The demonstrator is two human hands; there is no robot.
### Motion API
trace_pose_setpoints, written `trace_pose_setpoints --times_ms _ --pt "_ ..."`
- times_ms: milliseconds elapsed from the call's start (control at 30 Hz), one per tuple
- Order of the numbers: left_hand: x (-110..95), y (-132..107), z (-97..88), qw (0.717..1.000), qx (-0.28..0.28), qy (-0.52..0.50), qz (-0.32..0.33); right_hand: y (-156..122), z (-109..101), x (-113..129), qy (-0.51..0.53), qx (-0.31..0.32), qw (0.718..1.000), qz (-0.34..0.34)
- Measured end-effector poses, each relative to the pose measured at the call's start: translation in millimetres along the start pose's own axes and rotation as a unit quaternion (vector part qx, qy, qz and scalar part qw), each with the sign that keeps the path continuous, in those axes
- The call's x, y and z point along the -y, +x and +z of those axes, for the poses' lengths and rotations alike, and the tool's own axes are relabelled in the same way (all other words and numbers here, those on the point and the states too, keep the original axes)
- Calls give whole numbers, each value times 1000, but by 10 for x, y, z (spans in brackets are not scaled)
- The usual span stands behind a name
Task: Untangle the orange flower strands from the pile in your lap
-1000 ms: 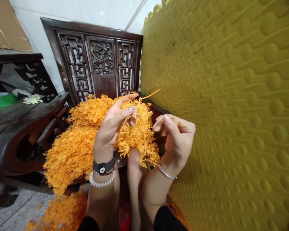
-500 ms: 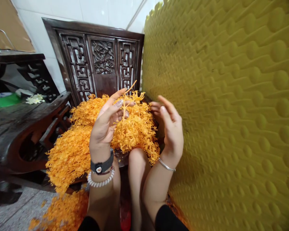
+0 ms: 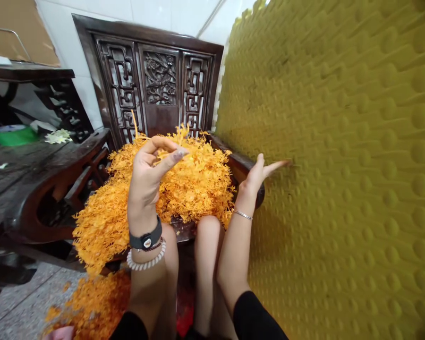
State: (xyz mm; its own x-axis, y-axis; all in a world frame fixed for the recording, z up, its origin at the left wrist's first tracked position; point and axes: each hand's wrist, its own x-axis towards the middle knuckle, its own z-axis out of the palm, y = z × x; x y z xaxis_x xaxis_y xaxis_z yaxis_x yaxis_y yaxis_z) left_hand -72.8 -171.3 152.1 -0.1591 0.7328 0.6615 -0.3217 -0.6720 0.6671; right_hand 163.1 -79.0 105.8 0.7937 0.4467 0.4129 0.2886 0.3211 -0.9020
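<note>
Right hand [image 3: 252,183] has swung toward the yellow mat [image 3: 326,198], fingers [image 3: 278,165] straightened; left hand [image 3: 143,174] pinches orange sprig [image 3: 182,136]

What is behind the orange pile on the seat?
Behind the orange pile stands the carved wooden chair back, with a white tiled wall beyond. The pile hides the chair back's bottom edge; anything there cannot be seen.

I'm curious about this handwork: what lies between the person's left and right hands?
In the head view, the orange heap fills most of the stretch between the left hand and the right hand, then a strip of dark armrest.
</note>
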Motion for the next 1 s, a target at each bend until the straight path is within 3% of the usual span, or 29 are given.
trace_pose_setpoints --times_ms 100,167,300,367,467,600,733,833,900,1000 --pt "38 20 -5 999 -39 23 -10 160 -9 -2 44 7 999 27" --pt "41 25 -15 999 -31 30 -19 222 -46 24 70 -6 997 44" --pt "13 17 -49 995 71 17 -62 118 -151 92 128 -6 988 84" --pt "1 9 -63 990 118 7 -73 -48 -181 158 171 63 982 55" --pt "-8 -2 -62 987 148 12 -56 -354 -182 341 211 231 949 37" --pt "2 0 -15 985 168 40 -27 -645 -192 627 213 428 876 -60" --pt "59 28 47 992 107 65 26 -697 -271 749 209 545 798 -151" --pt "124 51 73 995 34 85 27 -675 -326 757 201 586 764 -183" --pt "167 66 79 995 -5 101 11 -672 -348 754 168 589 765 -199" --pt "228 82 81 993 -30 117 5 -682 -358 746 127 542 808 -192"
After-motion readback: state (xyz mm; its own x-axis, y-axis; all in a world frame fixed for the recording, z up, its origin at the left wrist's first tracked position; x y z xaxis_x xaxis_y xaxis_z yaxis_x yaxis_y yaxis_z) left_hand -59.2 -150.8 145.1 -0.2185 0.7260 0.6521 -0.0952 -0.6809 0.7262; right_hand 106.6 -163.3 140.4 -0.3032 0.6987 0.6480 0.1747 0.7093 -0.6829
